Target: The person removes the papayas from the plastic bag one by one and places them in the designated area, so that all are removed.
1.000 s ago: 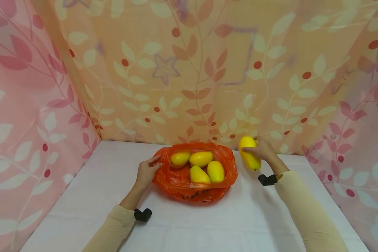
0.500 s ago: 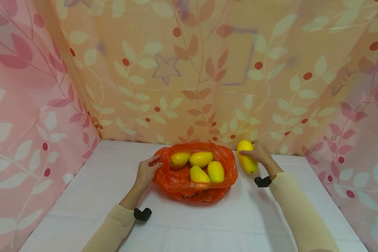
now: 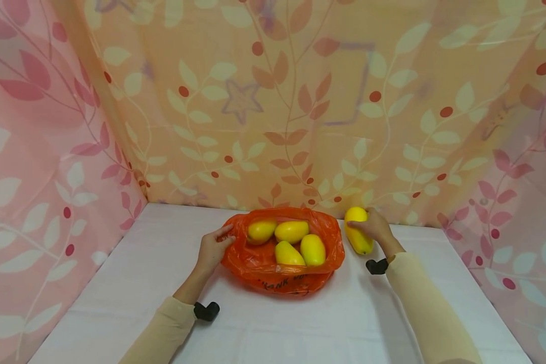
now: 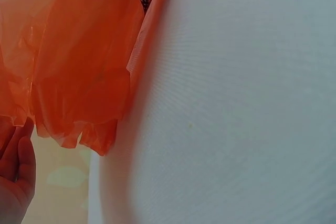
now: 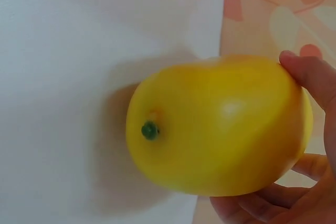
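Moving one mango [image 3: 359, 239] looked like the step, the right hand [image 3: 377, 228] curled round it, the left hand [image 3: 211, 248] pinching the orange bag [image 3: 243, 267] left of that grip, and the next move likely needed steady holding

The bag [image 3: 255, 260] is orange with black letters [image 3: 279, 284], the fruit [image 5: 218, 127] is yellow with a green stem [image 5: 149, 130], the worktop [image 3: 300, 323] is white, and the back curtain [image 3: 273, 101] is peachy with pale leaves [image 3: 413, 38], red dots [image 3: 375, 96] and a purple star [image 3: 242, 98]
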### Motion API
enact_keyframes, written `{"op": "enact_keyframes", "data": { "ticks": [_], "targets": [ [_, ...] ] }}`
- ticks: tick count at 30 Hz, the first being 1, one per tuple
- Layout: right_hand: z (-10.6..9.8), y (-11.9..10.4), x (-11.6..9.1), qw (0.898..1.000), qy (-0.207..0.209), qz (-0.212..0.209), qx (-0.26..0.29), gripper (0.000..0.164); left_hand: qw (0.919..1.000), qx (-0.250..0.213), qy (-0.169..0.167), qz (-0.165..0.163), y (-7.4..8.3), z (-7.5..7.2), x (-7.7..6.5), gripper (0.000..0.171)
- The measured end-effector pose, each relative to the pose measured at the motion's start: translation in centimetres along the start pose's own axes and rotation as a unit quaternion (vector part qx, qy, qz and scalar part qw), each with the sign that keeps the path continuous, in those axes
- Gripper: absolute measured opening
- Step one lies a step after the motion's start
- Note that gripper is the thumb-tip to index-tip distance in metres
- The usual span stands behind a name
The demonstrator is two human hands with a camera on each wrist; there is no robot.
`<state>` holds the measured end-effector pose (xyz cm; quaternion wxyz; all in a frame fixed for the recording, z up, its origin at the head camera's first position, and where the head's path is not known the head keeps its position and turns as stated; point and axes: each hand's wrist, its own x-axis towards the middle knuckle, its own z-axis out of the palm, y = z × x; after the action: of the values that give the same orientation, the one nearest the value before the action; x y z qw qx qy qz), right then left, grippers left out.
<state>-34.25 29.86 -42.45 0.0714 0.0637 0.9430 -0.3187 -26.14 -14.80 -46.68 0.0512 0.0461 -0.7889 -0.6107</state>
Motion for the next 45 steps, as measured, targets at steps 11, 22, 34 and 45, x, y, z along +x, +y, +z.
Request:
{"op": "enact_keyframes", "data": {
  "ticks": [11,22,34,45],
  "targets": [
    [0.49,0.37,-0.16,1.0,0.008,0.01,0.008,0.097,1.0,-0.003,0.005,-0.003,0.0,0.01,-0.1,0.042],
    [0.77,0.67,-0.08,1.0,0.005,0.022,-0.001,0.102,0.9999,-0.006,0.004,0.011,-0.05,-0.08,-0.1,0.042],
    [0.76,0.74,0.01,1.0,0.01,0.021,-0.016,0.102,0.9999,-0.011,-0.001,0.013,0.07,-0.27,-0.04,0.042],
    [0.24,0.2,-0.64,0.999,0.006,0.019,-0.031,0.104,0.9999,-0.005,0.0,0.017,-0.17,-0.3,0.12,0.042]
  ]
}}
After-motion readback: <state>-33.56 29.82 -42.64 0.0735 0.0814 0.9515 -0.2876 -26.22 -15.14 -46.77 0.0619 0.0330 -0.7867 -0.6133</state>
